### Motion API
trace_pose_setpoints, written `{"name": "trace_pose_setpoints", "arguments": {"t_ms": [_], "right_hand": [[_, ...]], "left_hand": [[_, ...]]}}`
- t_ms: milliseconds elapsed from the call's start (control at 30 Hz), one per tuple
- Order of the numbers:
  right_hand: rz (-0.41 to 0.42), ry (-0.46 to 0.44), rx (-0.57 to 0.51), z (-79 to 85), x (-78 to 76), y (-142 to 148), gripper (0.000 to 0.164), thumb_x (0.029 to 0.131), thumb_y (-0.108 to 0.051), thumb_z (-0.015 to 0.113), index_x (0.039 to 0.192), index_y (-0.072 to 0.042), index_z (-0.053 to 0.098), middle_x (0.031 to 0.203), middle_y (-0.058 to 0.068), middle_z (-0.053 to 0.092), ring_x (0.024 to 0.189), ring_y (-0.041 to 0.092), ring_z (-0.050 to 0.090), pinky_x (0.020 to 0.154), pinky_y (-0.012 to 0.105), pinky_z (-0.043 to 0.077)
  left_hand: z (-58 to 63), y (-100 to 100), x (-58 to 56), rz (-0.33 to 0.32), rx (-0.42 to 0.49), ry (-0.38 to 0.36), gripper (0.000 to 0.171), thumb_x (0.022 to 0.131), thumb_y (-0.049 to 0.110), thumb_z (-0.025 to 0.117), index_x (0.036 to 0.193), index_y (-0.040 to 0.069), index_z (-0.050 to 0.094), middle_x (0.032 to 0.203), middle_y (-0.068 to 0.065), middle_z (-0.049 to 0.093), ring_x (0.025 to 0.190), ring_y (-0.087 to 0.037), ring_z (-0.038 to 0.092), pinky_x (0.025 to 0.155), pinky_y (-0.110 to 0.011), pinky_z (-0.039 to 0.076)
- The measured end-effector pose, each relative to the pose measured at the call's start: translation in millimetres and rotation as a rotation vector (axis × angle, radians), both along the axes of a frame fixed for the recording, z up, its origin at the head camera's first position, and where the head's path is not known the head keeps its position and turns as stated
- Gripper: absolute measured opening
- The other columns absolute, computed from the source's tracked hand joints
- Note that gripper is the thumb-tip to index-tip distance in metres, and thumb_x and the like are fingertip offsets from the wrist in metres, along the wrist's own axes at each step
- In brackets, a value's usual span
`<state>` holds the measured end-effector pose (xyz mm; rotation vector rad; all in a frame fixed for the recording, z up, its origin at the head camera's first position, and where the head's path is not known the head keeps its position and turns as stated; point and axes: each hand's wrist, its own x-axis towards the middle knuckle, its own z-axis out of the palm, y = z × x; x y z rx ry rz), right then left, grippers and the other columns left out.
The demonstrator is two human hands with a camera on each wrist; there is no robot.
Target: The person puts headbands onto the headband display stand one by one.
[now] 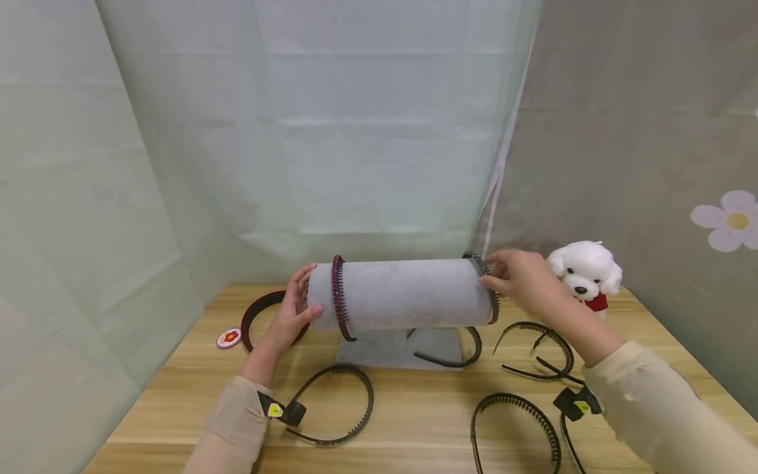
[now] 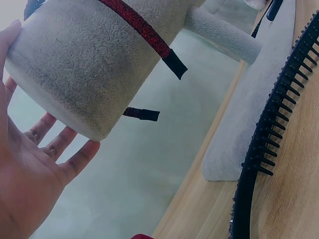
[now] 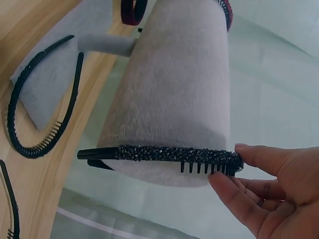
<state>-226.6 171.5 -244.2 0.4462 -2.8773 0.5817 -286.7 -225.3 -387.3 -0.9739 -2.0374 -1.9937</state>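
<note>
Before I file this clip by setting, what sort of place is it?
Probably a curtained tabletop workspace: pale green fabric sheets hang behind a light wood-grained table bearing a grey, fuzzy, cylindrical headband stand.

There're 7+ hbands, 1 stand, 1 toy dog, 1 disc.

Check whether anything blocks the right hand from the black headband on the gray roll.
Nothing visible does: the right hand pinches the black headband directly. The red headband sits toward the other end of the gray roll, out of the way.
</note>
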Motion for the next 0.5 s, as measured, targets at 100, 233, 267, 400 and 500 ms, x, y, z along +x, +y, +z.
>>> {"name": "trace_pose_setpoints", "arguments": {"t_ms": [100,233,267,400,500], "right_hand": [[-0.004,0.014,0.002,-1.8,0.4,-3.1,0.04,0.089,-0.02,0.067,0.119,0.007,0.061,0.084,0.01,0.071,0.068,0.015,0.063,0.065,0.035,0.05],[-0.025,0.024,-0.002,-3.0,1.8,-7.6,0.039,0.089,-0.021,0.068,0.116,0.008,0.063,0.083,0.011,0.069,0.066,0.016,0.059,0.062,0.033,0.048],[-0.032,0.024,-0.004,-3.3,2.0,-8.6,0.039,0.089,-0.021,0.068,0.115,0.008,0.063,0.082,0.011,0.069,0.066,0.017,0.059,0.062,0.033,0.047],[-0.054,0.02,-0.015,-4.0,1.5,-12.6,0.037,0.089,-0.022,0.068,0.112,0.006,0.064,0.079,0.01,0.068,0.063,0.017,0.058,0.059,0.031,0.045],[-0.066,0.01,-0.018,-4.4,0.8,-15.1,0.037,0.089,-0.024,0.068,0.112,0.005,0.064,0.078,0.009,0.069,0.063,0.017,0.059,0.058,0.03,0.044]], "left_hand": [[0.1,0.4,-0.2,-0.008,0.007,0.003,0.068,0.094,0.022,0.06,0.149,0.027,0.021,0.144,0.007,0.031,0.118,-0.006,0.044,0.088,-0.02,0.045],[1.1,1.0,0.4,-0.011,0.014,0.01,0.067,0.094,0.023,0.061,0.148,0.027,0.021,0.144,0.008,0.032,0.118,-0.006,0.044,0.088,-0.02,0.046],[1.5,1.2,0.5,-0.011,0.015,0.011,0.067,0.094,0.023,0.061,0.148,0.028,0.021,0.144,0.008,0.032,0.119,-0.005,0.044,0.088,-0.02,0.046],[2.7,1.1,0.0,-0.012,0.019,0.015,0.067,0.094,0.023,0.061,0.148,0.028,0.022,0.144,0.008,0.032,0.119,-0.005,0.044,0.089,-0.02,0.046],[2.5,0.5,-0.6,-0.012,0.026,0.015,0.067,0.094,0.023,0.061,0.148,0.029,0.023,0.143,0.009,0.032,0.119,-0.005,0.044,0.088,-0.019,0.046]]}}
